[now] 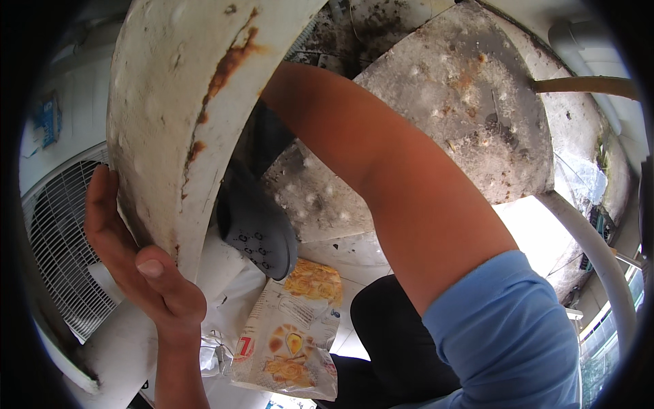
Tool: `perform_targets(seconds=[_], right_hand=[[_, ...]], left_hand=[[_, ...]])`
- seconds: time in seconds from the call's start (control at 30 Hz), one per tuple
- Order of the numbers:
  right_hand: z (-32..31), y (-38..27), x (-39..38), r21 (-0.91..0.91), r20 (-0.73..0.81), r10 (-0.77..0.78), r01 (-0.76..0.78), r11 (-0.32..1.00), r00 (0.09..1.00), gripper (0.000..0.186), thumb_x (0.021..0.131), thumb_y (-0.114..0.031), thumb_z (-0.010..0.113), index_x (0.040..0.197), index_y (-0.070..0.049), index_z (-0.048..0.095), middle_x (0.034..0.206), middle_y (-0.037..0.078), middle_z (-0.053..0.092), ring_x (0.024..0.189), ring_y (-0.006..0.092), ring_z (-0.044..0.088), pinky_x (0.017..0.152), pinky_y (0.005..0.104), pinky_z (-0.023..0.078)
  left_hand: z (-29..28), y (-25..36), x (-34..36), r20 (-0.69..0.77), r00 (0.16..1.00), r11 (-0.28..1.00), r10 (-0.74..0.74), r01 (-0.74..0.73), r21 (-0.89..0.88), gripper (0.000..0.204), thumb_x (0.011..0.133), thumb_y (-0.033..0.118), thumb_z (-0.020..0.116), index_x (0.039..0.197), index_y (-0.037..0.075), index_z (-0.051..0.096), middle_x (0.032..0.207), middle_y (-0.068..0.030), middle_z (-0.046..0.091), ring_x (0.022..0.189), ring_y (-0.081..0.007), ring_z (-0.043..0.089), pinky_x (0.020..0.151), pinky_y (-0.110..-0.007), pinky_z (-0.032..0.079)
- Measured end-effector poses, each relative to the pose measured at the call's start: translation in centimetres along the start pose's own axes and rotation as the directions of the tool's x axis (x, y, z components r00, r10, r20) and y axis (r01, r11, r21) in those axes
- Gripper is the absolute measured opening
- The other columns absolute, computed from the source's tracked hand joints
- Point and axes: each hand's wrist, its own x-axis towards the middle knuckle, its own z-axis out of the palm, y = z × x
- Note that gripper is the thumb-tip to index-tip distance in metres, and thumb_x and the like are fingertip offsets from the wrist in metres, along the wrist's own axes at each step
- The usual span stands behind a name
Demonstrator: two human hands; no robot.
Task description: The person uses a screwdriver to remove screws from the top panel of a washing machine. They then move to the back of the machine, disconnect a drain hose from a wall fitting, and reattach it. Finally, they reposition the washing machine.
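A curved, off-white panel (160,88) stands upright in front of me, with rust streaks along a crack. My left hand (146,262) grips its lower left edge, thumb on one side and fingers round the other. My right arm (381,150) reaches forward behind this panel, so my right hand is hidden. Beneath the forearm hangs or rests a dark grey rubber shoe (262,238), partly covered by the panel. To the right of the arm is a stained, grimy white board (463,102) with brown patches.
A printed food bag (293,334) lies low in the middle, near my dark-clothed knee (381,313). At the left stands a white wire fan-type grille (65,238). Curved pale bars (593,252) and crumpled clear plastic (579,177) are at the right.
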Motion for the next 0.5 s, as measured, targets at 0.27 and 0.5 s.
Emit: perform_targets(seconds=[0.27, 0.5], right_hand=[[-0.8, 3.9, -0.1, 0.013, -0.12, -0.007, 0.008, 1.0, 0.993, 0.044, 0.093, -0.034, 0.063, 0.131, -0.013, 0.065, 0.133, 0.012, 0.064, 0.118, 0.0293, 0.061, 0.094, 0.0492, 0.041], [0.0, 4.8, -0.5, 0.024, -0.139, 0.004, 0.0, 1.0, 0.99, 0.042, 0.092, -0.033, 0.064, 0.129, -0.012, 0.065, 0.13, 0.012, 0.064, 0.116, 0.0296, 0.062, 0.093, 0.0485, 0.043]], left_hand=[[-0.1, -0.3, 0.3, 0.015, 0.997, 0.995, 0.076, -0.077, 0.069, 0.089, 0.102, 0.066, 0.026, 0.15, -0.009, 0.028, 0.148, -0.0291, 0.038, 0.139, -0.0397, 0.041, 0.114, -0.048, 0.033], [-0.4, -0.4, 0.1, 0.018, 0.997, 0.994, 0.077, -0.078, 0.074, 0.088, 0.102, 0.067, 0.028, 0.152, -0.005, 0.03, 0.152, -0.0248, 0.037, 0.143, -0.0352, 0.039, 0.117, -0.045, 0.032]])
